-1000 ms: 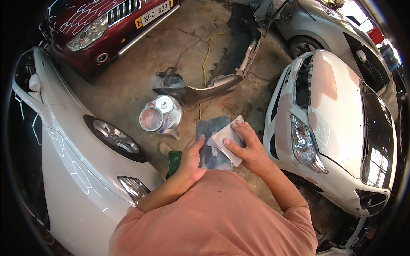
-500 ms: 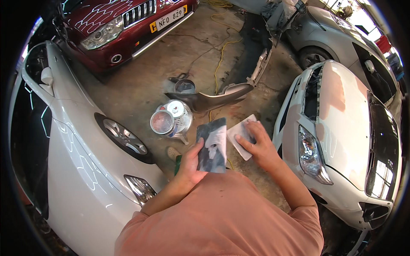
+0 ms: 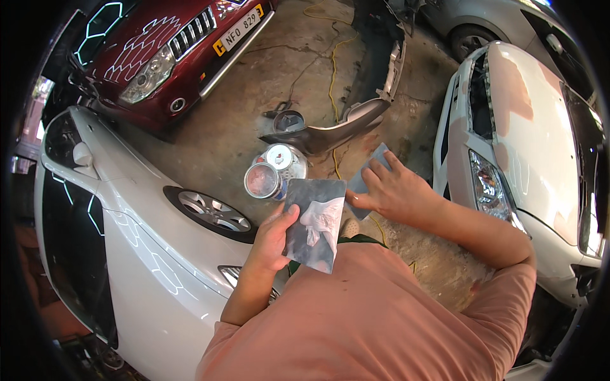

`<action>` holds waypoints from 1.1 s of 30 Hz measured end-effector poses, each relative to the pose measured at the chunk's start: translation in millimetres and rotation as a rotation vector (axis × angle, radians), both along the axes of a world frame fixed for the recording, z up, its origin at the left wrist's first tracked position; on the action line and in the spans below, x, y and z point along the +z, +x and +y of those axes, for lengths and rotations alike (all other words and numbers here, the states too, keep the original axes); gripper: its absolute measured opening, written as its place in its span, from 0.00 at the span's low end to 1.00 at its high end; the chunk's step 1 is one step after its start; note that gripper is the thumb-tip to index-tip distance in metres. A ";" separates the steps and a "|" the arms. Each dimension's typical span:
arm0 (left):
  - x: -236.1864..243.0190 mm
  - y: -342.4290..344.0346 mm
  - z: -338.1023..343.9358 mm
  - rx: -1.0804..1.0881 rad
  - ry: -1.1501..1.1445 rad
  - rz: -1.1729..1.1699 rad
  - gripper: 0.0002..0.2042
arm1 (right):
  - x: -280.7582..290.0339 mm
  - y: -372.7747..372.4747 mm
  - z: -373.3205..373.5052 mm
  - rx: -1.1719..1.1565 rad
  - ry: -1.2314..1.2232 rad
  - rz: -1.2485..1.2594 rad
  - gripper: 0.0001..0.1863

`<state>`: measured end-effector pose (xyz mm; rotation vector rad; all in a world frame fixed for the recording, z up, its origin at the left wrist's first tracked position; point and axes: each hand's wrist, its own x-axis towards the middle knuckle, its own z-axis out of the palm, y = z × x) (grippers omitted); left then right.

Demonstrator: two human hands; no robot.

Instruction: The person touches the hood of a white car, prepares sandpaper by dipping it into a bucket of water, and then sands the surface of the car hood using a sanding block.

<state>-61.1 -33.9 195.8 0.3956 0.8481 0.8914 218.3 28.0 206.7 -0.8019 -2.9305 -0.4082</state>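
Observation:
My left hand (image 3: 273, 236) grips a dark grey rectangular board (image 3: 298, 241) by its left side, thumb on its face. A pale pinkish-white dollop of putty (image 3: 322, 219) lies smeared on it. To the right and a little higher, my right hand (image 3: 387, 184) holds a flat grey-blue spreader (image 3: 360, 182), its fingers curled over it and partly hiding it. Just beyond the board stand an open can (image 3: 260, 182) with pinkish contents and a white-lidded can (image 3: 279, 154) on a metal stand (image 3: 297, 166).
A maroon vehicle (image 3: 143, 47) is at upper left, a white car (image 3: 140, 254) along my left. A white car with pink-beige patches (image 3: 540, 159) is at right, a silver car (image 3: 483, 16) behind it. A loose bumper (image 3: 333, 133) and yellow cord (image 3: 333, 89) lie on the floor ahead.
My right hand has moved up and right, away from the board; its spreader's face now looks grey-blue instead of pale. The board has shifted slightly down. The surrounding view has swung.

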 end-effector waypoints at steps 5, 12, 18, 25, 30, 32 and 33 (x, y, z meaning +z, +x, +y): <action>8.4 -4.2 2.2 0.004 0.018 0.006 0.22 | 24.7 -3.2 3.8 0.037 0.044 -0.102 0.16; 12.0 -10.6 6.7 -0.077 0.013 0.073 0.22 | 38.2 -5.6 9.9 0.092 0.056 -0.141 0.13; 11.9 -8.2 7.6 -0.149 0.025 0.048 0.21 | 38.9 -7.5 7.0 0.068 0.083 -0.086 0.13; 9.1 -3.9 6.1 -0.175 0.042 0.049 0.22 | 29.0 0.0 4.4 0.008 0.063 -0.144 0.27; 4.5 -2.7 5.5 -0.106 0.091 0.011 0.23 | 14.4 24.6 6.6 -0.114 -0.066 -0.156 0.32; 1.0 2.0 6.6 -0.017 0.135 0.020 0.24 | 7.7 39.0 7.6 -0.229 -0.223 -0.110 0.28; -1.3 5.5 7.5 0.033 0.160 0.020 0.24 | 3.6 45.2 7.0 -0.372 -0.379 0.004 0.30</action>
